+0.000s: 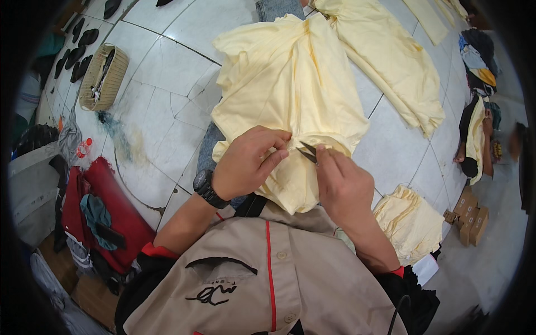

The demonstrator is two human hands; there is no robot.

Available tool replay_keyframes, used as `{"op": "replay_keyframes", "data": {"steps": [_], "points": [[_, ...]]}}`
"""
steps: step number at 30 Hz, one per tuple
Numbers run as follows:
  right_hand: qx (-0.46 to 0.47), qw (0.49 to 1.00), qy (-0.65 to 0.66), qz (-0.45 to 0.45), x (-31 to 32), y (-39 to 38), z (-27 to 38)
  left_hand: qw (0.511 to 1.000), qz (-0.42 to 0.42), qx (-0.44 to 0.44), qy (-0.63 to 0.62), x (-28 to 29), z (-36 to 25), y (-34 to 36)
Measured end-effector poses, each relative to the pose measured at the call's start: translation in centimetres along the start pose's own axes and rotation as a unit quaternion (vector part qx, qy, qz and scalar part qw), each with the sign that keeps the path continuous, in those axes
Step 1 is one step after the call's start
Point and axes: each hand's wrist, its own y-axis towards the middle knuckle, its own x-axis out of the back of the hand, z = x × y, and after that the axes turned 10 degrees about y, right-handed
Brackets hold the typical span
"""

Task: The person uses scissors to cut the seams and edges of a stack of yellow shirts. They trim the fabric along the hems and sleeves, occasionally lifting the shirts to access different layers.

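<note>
Bright, soft light — sheen on tiles (153, 61) — edges bent, rim black.

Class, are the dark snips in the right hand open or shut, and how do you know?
Open. The snips in the right hand show two separate tips, with pale yellow cloth visible between them.

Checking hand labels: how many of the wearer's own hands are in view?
2: left hand at the pale yellow fabric, left of centre; right hand, right of centre, holding dark-bladed snips.
</note>
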Motion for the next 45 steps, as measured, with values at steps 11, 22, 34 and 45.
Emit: {"op": "replay_keyframes", "data": {"steps": [11,22,34,45], "points": [[0.049,0.997,-0.052,-0.004,-1.7,-0.2,1.4,0.999,-0.046,-0.003,0.016,-1.2,-0.5,-0.6],[-0.108,0.974,0.178,-0.093,-1.1,0.7,-0.6,0.977,-0.164,0.096,-0.098,4.8,3.7,-6.6],[-0.146,0.974,0.121,0.125,-0.8,5.0,-0.9,0.879,-0.234,0.156,0.386,11.0,13.3,-15.6],[-0.204,0.974,0.081,0.053,2.2,11.3,-4.2,0.937,-0.049,0.196,-0.284,2.2,2.2,-1.5]]}}
